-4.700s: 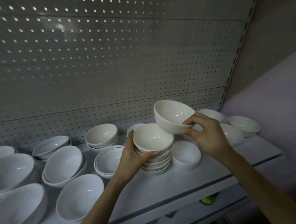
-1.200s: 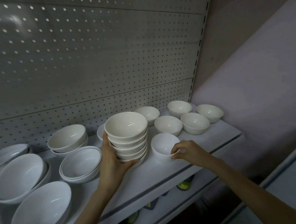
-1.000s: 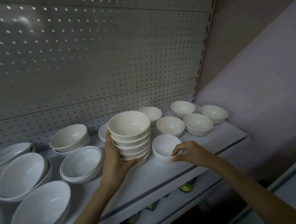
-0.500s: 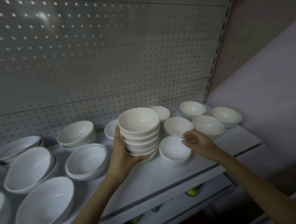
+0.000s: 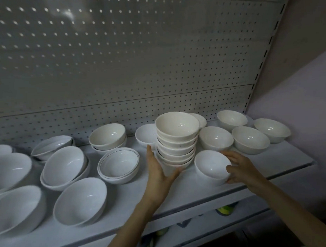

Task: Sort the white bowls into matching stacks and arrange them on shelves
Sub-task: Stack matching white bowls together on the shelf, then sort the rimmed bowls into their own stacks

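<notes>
A stack of several cream bowls (image 5: 177,139) stands mid-shelf on the white shelf (image 5: 198,194). My left hand (image 5: 158,175) cups its left side and base, with the thumb curled under the front. Just right of the stack, a single small white bowl (image 5: 210,166) sits tilted to the left. My right hand (image 5: 241,168) holds it, fingers curved round its far right side and thumb at the near rim. Loose bowls of similar size (image 5: 250,139) stand behind it at the right end.
Two ringed bowls (image 5: 119,163) are nested left of the stack, with a cream pair (image 5: 107,134) behind them. Larger white bowls (image 5: 64,166) crowd the left end. A pegboard back panel (image 5: 119,69) and a side wall (image 5: 296,100) enclose the shelf. A lower shelf shows below.
My right hand dropped from above the single small bowl and closed round its right side, and the bowl now tilts left. My left hand stayed on the stack.
</notes>
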The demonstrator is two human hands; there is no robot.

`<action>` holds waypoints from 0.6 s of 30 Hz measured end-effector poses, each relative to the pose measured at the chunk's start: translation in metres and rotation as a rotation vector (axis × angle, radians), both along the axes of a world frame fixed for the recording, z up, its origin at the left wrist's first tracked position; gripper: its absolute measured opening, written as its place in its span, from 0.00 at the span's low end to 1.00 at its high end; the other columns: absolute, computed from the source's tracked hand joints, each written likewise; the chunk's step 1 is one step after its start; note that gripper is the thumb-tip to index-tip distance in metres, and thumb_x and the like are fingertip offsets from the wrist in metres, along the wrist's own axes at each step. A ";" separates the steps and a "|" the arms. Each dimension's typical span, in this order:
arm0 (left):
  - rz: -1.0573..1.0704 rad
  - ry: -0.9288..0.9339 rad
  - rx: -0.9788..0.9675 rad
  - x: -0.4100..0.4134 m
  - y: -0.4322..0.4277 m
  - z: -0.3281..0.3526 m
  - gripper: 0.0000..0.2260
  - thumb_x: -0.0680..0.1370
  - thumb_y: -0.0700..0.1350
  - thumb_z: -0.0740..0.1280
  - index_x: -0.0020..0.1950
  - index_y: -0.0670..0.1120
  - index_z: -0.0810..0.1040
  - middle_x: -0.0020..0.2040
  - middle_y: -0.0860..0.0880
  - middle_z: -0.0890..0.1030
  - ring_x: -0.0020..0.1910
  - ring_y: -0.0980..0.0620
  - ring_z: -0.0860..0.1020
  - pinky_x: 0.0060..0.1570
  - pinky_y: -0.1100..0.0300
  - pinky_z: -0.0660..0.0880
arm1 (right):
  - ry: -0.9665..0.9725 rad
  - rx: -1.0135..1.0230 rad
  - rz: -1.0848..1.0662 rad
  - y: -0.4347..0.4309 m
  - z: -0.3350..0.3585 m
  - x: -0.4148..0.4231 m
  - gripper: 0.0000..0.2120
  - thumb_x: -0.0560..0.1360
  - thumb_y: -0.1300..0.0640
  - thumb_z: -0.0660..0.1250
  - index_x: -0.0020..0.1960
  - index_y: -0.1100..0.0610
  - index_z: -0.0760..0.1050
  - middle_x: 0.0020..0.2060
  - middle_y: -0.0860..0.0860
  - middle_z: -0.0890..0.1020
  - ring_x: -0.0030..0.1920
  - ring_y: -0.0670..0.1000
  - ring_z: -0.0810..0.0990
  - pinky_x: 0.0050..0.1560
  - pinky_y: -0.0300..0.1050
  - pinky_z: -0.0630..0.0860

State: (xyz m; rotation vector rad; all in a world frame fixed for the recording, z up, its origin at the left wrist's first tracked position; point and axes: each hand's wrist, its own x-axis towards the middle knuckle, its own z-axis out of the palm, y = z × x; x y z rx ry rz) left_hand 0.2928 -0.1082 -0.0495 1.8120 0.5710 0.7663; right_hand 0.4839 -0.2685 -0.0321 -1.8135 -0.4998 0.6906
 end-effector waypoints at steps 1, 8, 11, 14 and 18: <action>0.034 -0.001 -0.045 -0.006 -0.007 -0.006 0.45 0.72 0.50 0.72 0.74 0.53 0.39 0.70 0.69 0.46 0.72 0.66 0.52 0.73 0.61 0.56 | 0.003 -0.006 -0.009 -0.002 0.000 -0.005 0.21 0.72 0.74 0.61 0.58 0.52 0.71 0.58 0.55 0.75 0.56 0.58 0.74 0.31 0.45 0.81; -0.002 0.032 -0.318 -0.041 -0.027 -0.034 0.22 0.79 0.43 0.64 0.71 0.50 0.62 0.69 0.54 0.66 0.69 0.58 0.66 0.58 0.79 0.63 | 0.066 0.033 0.049 -0.004 0.000 -0.053 0.21 0.65 0.66 0.67 0.55 0.50 0.75 0.55 0.50 0.77 0.50 0.52 0.77 0.30 0.42 0.79; -0.043 0.031 -0.349 -0.052 -0.025 -0.030 0.19 0.80 0.45 0.63 0.71 0.50 0.65 0.67 0.55 0.69 0.66 0.60 0.68 0.51 0.81 0.65 | 0.090 0.051 0.090 0.011 0.000 -0.081 0.21 0.63 0.64 0.66 0.53 0.49 0.75 0.55 0.50 0.78 0.50 0.53 0.78 0.31 0.44 0.80; -0.048 0.014 -0.310 -0.067 -0.019 -0.027 0.17 0.80 0.44 0.63 0.68 0.48 0.70 0.65 0.54 0.74 0.59 0.64 0.74 0.52 0.77 0.68 | 0.083 0.081 0.107 0.031 -0.003 -0.110 0.22 0.60 0.62 0.63 0.53 0.50 0.75 0.54 0.51 0.79 0.50 0.54 0.79 0.30 0.44 0.79; 0.008 -0.020 -0.307 -0.090 -0.003 -0.025 0.15 0.79 0.41 0.64 0.66 0.46 0.72 0.62 0.51 0.78 0.57 0.66 0.75 0.53 0.74 0.71 | 0.083 0.121 0.078 0.055 -0.006 -0.136 0.19 0.71 0.72 0.63 0.54 0.52 0.76 0.53 0.51 0.80 0.51 0.56 0.79 0.30 0.43 0.79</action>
